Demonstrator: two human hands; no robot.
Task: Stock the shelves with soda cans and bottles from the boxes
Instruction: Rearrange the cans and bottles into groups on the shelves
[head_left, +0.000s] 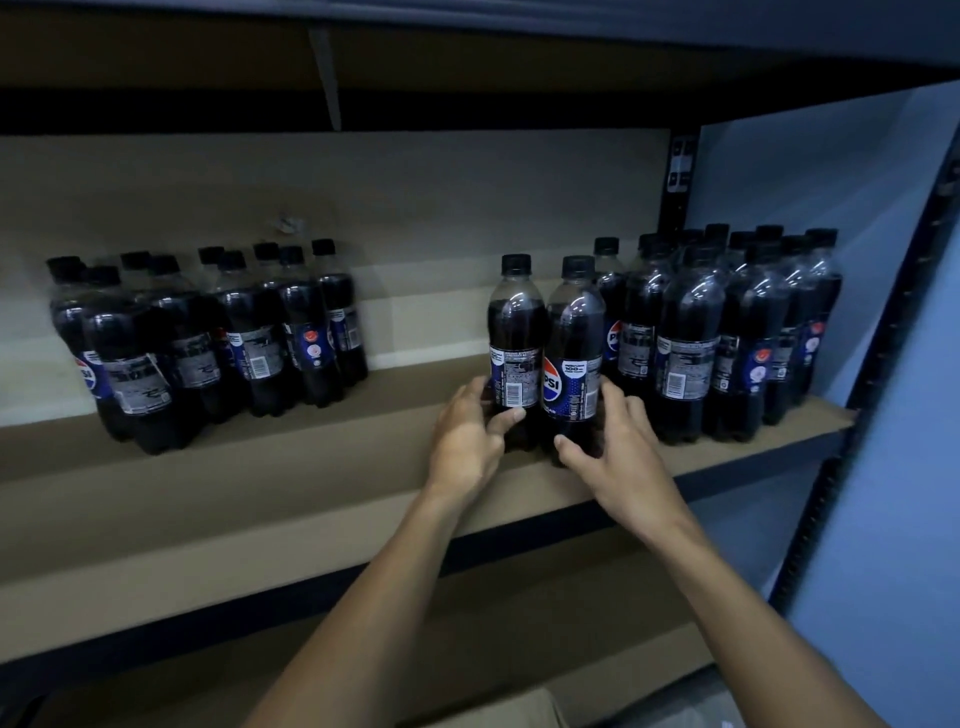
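Two small plastic soda bottles stand upright side by side and touching on the brown shelf board (311, 467), a little toward one o'clock of the middle of the view. Both are filled with dark cola up to the shoulder, with clear necks above and black screw caps. The left bottle (515, 332) shows the back of its blue label, with white print and a barcode. The right bottle (574, 343) shows a round red, white and blue logo with the letters "PSI" in view.

The left hand (467, 441) comes in from seven o'clock and grips the left bottle low down, its thumb curled across the front just under the barcode and its fingers going round the far side. The right hand (623, 452) comes in from five o'clock and holds the right bottle near its base, thumb hooked round the front and fingers wrapped round the three o'clock side.

At three o'clock of the pair, just beside it, stands a packed cluster of like bottles (727, 332), reaching to the dark metal upright (852, 415). At nine o'clock, well apart, stands another group of bottles (208, 343). At six o'clock, on the bottom edge, the top of a cardboard box (498, 709) shows.
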